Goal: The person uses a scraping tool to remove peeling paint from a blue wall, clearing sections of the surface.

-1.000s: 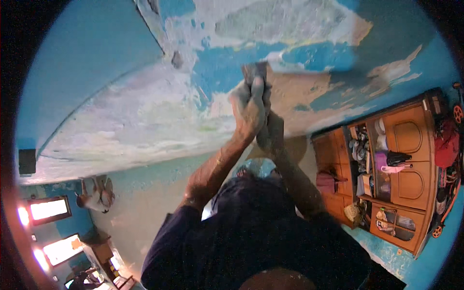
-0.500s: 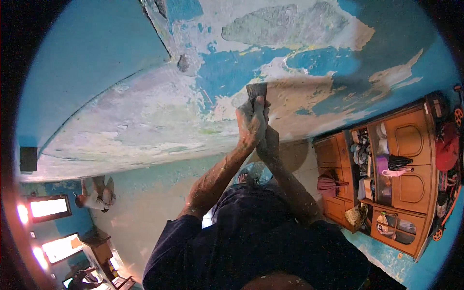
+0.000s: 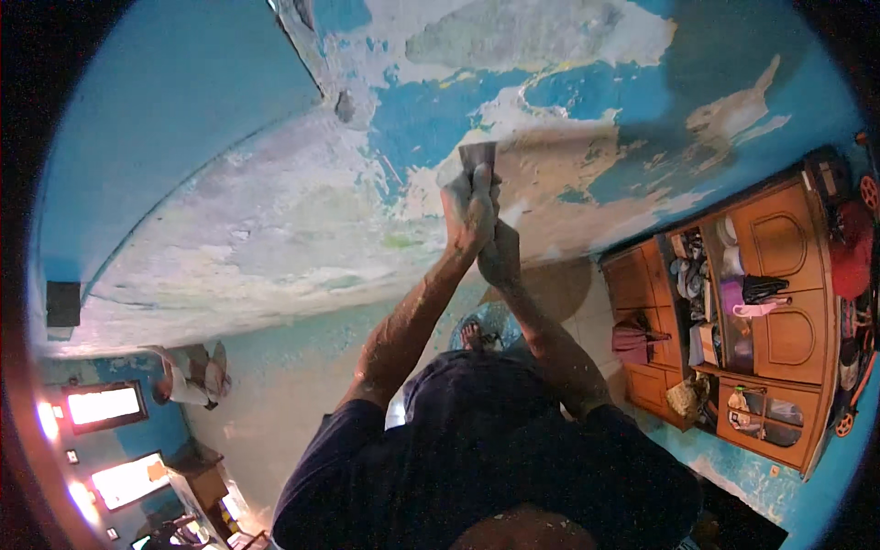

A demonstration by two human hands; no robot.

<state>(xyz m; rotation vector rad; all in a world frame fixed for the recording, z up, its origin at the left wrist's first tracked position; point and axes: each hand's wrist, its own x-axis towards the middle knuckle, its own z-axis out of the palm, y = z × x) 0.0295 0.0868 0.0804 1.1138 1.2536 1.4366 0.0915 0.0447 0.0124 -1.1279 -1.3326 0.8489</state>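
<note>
Head view shows our left hand (image 3: 468, 215) and right hand (image 3: 500, 255) wrapped around a scraper (image 3: 478, 156) against the peeling wall (image 3: 302, 215), packages (image 3: 741, 408) in the cabinet (image 3: 777, 234) too small to read.

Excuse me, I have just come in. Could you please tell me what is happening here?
A person is holding a flat scraper up at a patchy wall. The left grip is closed around the tool, blade end up; the right grip is close below, though whether it also holds the handle is hidden. The wall shows blue paint beside pale and tan patches. A wooden cabinet stands to the right, and another person is in the left background.
</note>
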